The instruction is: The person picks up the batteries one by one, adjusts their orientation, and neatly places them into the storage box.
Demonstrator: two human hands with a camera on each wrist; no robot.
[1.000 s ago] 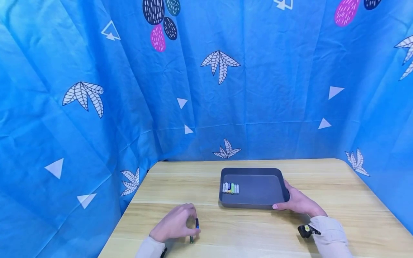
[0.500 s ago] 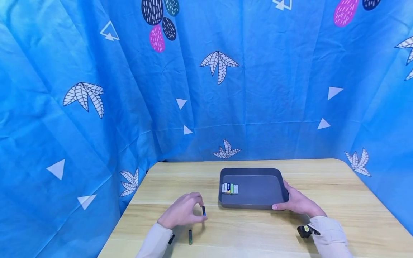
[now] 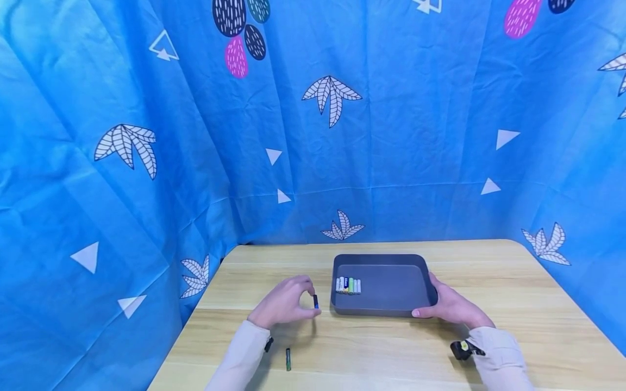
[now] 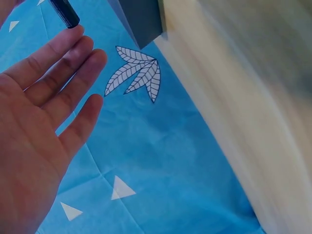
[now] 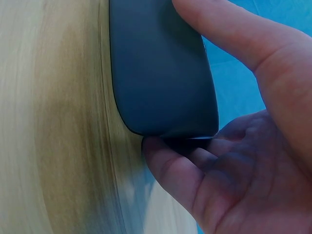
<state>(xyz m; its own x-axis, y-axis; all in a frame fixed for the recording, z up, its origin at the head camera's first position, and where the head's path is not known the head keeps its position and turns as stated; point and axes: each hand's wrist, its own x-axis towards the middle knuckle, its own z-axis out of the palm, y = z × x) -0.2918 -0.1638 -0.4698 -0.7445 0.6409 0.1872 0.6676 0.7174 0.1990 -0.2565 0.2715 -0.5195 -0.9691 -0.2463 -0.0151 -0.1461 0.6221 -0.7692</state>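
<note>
My left hand [image 3: 287, 302] pinches a dark battery with a blue band [image 3: 315, 302] between thumb and fingertips, held above the table just left of the tray. In the left wrist view the battery's dark end [image 4: 65, 12] shows at the fingertips, the other fingers stretched out. My right hand [image 3: 452, 304] grips the near right corner of a dark grey rectangular tray [image 3: 396, 313], thumb on the front wall and fingers round the side. Inside, at the tray's left end, several batteries [image 3: 349, 285] lie side by side in a row, white, dark blue and green.
Another dark battery with a green end [image 3: 288, 359] lies on the wooden table [image 3: 371, 358], in front of the left forearm. A blue patterned cloth [image 3: 415, 136] hangs behind the table and at both sides.
The left hand has lifted the blue-banded battery and carried it forward and right towards the tray. The green-ended battery stays on the table. The right hand and tray have hardly moved.
</note>
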